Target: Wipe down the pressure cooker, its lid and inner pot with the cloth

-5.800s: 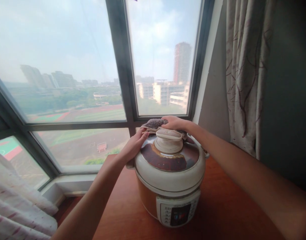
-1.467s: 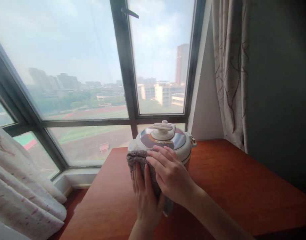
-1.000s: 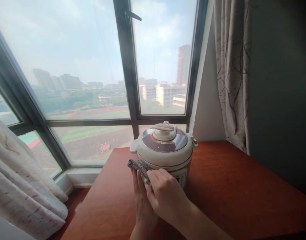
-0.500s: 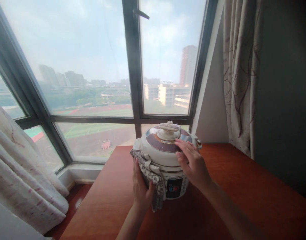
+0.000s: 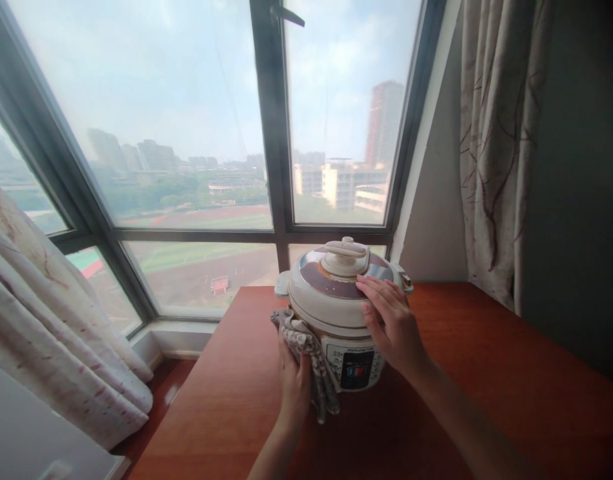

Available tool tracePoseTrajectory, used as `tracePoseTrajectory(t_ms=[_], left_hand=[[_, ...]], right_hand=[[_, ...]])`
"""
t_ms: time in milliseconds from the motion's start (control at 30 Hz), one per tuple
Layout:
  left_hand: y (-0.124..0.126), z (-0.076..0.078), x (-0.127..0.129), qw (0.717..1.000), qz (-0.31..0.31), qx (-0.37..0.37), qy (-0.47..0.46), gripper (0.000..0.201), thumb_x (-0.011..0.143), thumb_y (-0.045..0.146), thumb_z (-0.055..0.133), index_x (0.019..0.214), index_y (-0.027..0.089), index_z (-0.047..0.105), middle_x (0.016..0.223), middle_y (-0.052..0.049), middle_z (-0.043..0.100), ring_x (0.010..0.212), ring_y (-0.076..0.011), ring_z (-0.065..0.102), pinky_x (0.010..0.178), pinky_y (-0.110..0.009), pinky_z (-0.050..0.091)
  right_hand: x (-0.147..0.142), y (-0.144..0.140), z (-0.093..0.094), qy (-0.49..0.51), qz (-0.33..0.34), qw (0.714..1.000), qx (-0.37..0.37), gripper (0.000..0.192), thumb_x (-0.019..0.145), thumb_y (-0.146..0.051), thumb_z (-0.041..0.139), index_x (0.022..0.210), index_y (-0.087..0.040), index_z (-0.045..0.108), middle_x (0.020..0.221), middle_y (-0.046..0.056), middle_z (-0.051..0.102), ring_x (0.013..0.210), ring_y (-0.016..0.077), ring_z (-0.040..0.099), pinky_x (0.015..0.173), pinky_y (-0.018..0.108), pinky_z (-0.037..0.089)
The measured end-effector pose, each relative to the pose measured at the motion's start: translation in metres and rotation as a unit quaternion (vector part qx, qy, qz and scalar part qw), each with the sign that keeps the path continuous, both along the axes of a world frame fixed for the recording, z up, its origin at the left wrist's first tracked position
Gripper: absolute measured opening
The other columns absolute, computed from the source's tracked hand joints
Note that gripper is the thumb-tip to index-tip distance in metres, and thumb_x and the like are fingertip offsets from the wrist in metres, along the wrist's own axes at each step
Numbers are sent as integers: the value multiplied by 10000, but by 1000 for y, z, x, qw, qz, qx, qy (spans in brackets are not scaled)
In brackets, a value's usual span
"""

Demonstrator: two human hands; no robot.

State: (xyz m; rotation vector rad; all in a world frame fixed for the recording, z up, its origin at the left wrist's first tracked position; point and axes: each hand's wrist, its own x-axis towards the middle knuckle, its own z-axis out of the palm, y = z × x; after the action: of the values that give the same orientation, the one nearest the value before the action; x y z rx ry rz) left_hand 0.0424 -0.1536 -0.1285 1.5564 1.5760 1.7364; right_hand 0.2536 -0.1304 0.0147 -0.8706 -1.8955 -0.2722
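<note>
A: In the head view, where was the pressure cooker (image 5: 339,313)?

B: It stood on the wooden table (image 5: 461,373), near the window (image 5: 186,133), lid on and control panel facing the camera.

A: And the 2 hands?

B: The left hand (image 5: 295,383) pressed a grey cloth (image 5: 306,353) against the cooker's left side, fingers curled around it. The right hand (image 5: 393,327) lay flat on the lid's rim, fingers spread, gripping nothing.

A: Anything else?

B: Patterned curtains (image 5: 491,147) hung at the right.
</note>
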Motion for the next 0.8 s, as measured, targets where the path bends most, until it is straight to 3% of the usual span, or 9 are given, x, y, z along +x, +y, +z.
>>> tracePoseTrajectory(t_ms=[67, 167, 267, 367, 500, 633, 733, 800], left_hand=[[-11, 0, 9, 1000, 1, 1, 2, 780, 963, 575, 411, 1596, 232, 113, 1622, -179, 287, 1512, -309, 259, 1213, -530, 272], [-33, -10, 31, 997, 19, 26, 76, 993, 869, 573, 581, 1607, 285, -18, 1683, -142, 85, 1543, -367, 80, 1225, -612, 177], [-49, -23, 50, 982, 53, 70, 167, 1087, 808, 520, 674, 1611, 284, -19, 1681, -153, 71, 1536, -408, 69, 1194, -671, 211], [-53, -21, 57, 959, 92, 112, 244, 1055, 829, 424, 675, 1611, 166, 17, 1653, -237, 137, 1518, -445, 132, 1144, -700, 276], [-43, 1, 45, 916, 100, 189, 338, 1040, 835, 428, 671, 1584, 23, 74, 1612, -316, 187, 1505, -460, 161, 1141, -673, 281], [-29, 29, 31, 883, 82, 248, 389, 1008, 839, 466, 651, 1571, -1, 138, 1589, -322, 246, 1508, -475, 118, 1150, -690, 223], [-18, 58, 24, 882, 60, 263, 386, 995, 829, 531, 640, 1571, 44, 190, 1568, -299, 319, 1504, -477, 136, 1147, -697, 209], [-9, 80, 19, 897, 41, 261, 354, 971, 833, 562, 621, 1572, 84, 210, 1571, -274, 334, 1502, -457, 175, 1152, -679, 218]], right_hand=[[-1, 0, -1, 1, -1, 1000, 2, 368, 991, -231, 445, 1336, -218, 575, 1369, 85, 636, 1312, 241, 546, 1147, 505, 347], [-2, 1, -2, 2, 1, 1000, 3, 363, 992, -222, 445, 1331, -210, 575, 1367, 86, 637, 1314, 238, 542, 1154, 500, 338], [-2, 1, -2, 3, 3, 1000, 3, 374, 994, -225, 443, 1346, -221, 570, 1375, 80, 631, 1315, 243, 541, 1151, 505, 338], [0, 0, -1, 2, 11, 1000, -7, 387, 1002, -231, 433, 1368, -234, 561, 1386, 76, 623, 1320, 243, 536, 1150, 507, 340], [6, -4, 3, -18, 29, 999, -37, 411, 1014, -244, 406, 1403, -249, 541, 1425, 68, 593, 1357, 250, 501, 1162, 520, 329], [13, -7, 12, -40, 49, 995, -82, 425, 1024, -250, 370, 1415, -256, 537, 1456, 56, 568, 1374, 247, 488, 1177, 520, 320], [17, -8, 19, -48, 64, 991, -106, 427, 1025, -249, 349, 1398, -241, 557, 1452, 56, 572, 1367, 240, 494, 1168, 504, 342], [19, -8, 21, -53, 72, 990, -111, 429, 1022, -248, 345, 1389, -225, 565, 1450, 64, 573, 1365, 240, 494, 1157, 498, 359]])
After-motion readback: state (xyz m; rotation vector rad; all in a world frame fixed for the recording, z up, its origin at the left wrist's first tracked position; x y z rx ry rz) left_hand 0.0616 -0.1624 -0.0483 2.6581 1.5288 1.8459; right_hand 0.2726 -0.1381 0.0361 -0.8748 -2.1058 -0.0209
